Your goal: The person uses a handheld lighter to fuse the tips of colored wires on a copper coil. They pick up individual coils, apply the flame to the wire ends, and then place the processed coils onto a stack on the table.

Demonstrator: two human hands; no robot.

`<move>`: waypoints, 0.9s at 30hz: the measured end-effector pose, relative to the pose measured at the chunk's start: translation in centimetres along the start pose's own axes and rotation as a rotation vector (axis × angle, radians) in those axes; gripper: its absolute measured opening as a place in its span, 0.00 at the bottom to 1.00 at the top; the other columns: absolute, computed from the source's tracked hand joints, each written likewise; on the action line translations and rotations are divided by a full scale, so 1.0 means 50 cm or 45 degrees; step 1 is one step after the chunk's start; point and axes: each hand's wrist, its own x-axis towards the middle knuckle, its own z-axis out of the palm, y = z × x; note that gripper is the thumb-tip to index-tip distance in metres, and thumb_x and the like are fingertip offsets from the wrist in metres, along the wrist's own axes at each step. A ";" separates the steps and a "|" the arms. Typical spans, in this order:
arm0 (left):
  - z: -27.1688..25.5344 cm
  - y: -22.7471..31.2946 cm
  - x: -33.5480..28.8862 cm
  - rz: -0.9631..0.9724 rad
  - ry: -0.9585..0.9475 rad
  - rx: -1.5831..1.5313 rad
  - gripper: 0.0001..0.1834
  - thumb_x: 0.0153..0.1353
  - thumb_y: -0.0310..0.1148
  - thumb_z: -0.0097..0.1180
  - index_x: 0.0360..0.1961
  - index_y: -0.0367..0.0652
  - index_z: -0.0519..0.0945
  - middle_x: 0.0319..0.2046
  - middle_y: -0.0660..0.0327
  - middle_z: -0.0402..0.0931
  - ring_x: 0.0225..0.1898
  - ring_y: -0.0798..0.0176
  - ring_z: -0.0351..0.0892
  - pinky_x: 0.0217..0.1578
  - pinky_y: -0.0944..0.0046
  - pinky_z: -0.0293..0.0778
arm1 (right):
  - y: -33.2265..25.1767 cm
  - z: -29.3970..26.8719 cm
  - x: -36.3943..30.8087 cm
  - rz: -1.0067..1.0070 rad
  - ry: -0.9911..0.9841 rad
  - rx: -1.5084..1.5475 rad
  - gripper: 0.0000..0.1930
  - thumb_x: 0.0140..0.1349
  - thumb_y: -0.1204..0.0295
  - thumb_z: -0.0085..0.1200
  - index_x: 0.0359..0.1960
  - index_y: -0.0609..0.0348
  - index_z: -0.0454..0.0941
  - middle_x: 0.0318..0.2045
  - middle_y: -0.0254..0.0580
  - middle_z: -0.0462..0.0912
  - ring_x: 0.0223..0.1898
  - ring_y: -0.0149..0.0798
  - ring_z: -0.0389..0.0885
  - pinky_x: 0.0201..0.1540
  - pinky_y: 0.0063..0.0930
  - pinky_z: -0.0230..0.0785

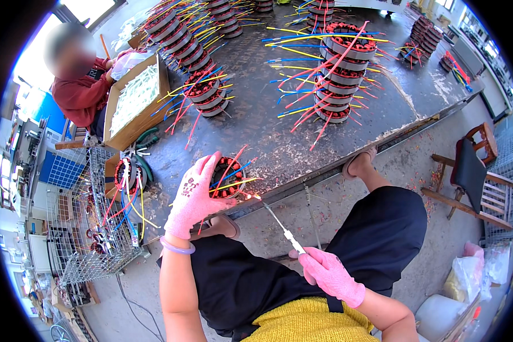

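Observation:
My left hand (191, 196), in a pink glove with a purple bangle at its wrist, is wrapped round the left side of a motor stator (221, 172) near the table's front edge. Its thumb lies along the stator's near side; red, blue and yellow wires stick out to the right. In my pink-gloved right hand (330, 276) is a slim white-handled tool (291, 237) with a thin metal shaft. The tool points up and left, and a bright glow shows at its tip beside the wire ends. Whether the tip touches a wire is too small to tell.
Stacks of wired stators (342, 74) stand across the dark table (256, 125). Pliers (148, 137) lie by an open carton (161, 85), where another person (80, 91) sits. Left is a wire basket (105, 265) with a stator (132, 174) above. A wooden chair (467, 171) stands right.

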 end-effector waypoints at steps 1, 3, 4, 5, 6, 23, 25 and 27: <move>0.000 0.000 0.001 0.003 -0.001 -0.002 0.56 0.35 0.41 0.78 0.67 0.38 0.64 0.60 0.48 0.68 0.60 0.42 0.70 0.61 0.52 0.66 | 0.002 0.000 0.001 0.013 0.000 0.036 0.17 0.74 0.64 0.45 0.52 0.65 0.77 0.22 0.29 0.70 0.22 0.22 0.67 0.26 0.22 0.61; 0.000 0.000 0.001 0.001 0.000 -0.001 0.56 0.35 0.41 0.78 0.67 0.38 0.64 0.60 0.48 0.68 0.60 0.42 0.70 0.61 0.52 0.66 | 0.000 -0.001 -0.001 -0.011 -0.004 0.003 0.17 0.74 0.64 0.45 0.52 0.65 0.77 0.23 0.29 0.70 0.22 0.22 0.67 0.26 0.21 0.61; 0.001 0.000 0.001 -0.003 0.000 0.001 0.56 0.35 0.40 0.78 0.67 0.38 0.64 0.60 0.48 0.68 0.60 0.42 0.70 0.61 0.52 0.66 | -0.002 -0.001 -0.002 -0.024 -0.005 -0.013 0.17 0.74 0.64 0.45 0.52 0.65 0.77 0.23 0.28 0.70 0.22 0.22 0.67 0.26 0.21 0.61; 0.003 0.000 0.001 -0.006 0.000 0.003 0.56 0.35 0.40 0.78 0.67 0.38 0.64 0.60 0.48 0.68 0.60 0.41 0.69 0.61 0.52 0.66 | -0.005 -0.001 -0.003 -0.009 0.002 -0.023 0.17 0.74 0.64 0.45 0.52 0.65 0.77 0.23 0.28 0.70 0.22 0.22 0.67 0.26 0.21 0.61; 0.003 0.001 0.002 -0.008 -0.003 -0.002 0.56 0.34 0.40 0.78 0.67 0.38 0.64 0.60 0.48 0.68 0.60 0.41 0.69 0.62 0.52 0.66 | -0.010 0.000 -0.004 0.006 0.009 -0.032 0.17 0.74 0.64 0.45 0.52 0.65 0.77 0.23 0.28 0.71 0.22 0.22 0.67 0.26 0.21 0.61; 0.000 0.003 0.000 -0.028 -0.017 -0.005 0.56 0.35 0.41 0.78 0.68 0.38 0.64 0.61 0.48 0.68 0.61 0.42 0.69 0.62 0.52 0.65 | 0.000 -0.002 0.000 -0.005 0.011 -0.048 0.17 0.74 0.64 0.45 0.52 0.65 0.77 0.22 0.29 0.71 0.21 0.22 0.68 0.25 0.23 0.61; 0.000 0.003 0.000 -0.021 -0.013 -0.003 0.56 0.35 0.41 0.78 0.68 0.38 0.64 0.61 0.48 0.68 0.61 0.42 0.69 0.62 0.52 0.65 | -0.001 0.000 -0.001 -0.001 0.005 -0.024 0.16 0.74 0.64 0.45 0.52 0.64 0.76 0.21 0.29 0.71 0.21 0.22 0.67 0.25 0.23 0.61; 0.001 0.002 0.001 -0.016 -0.011 0.001 0.56 0.35 0.42 0.78 0.68 0.38 0.64 0.61 0.48 0.68 0.61 0.42 0.69 0.62 0.52 0.65 | 0.003 -0.001 0.001 -0.006 0.015 -0.059 0.16 0.74 0.64 0.45 0.51 0.64 0.77 0.21 0.29 0.70 0.21 0.22 0.67 0.25 0.23 0.61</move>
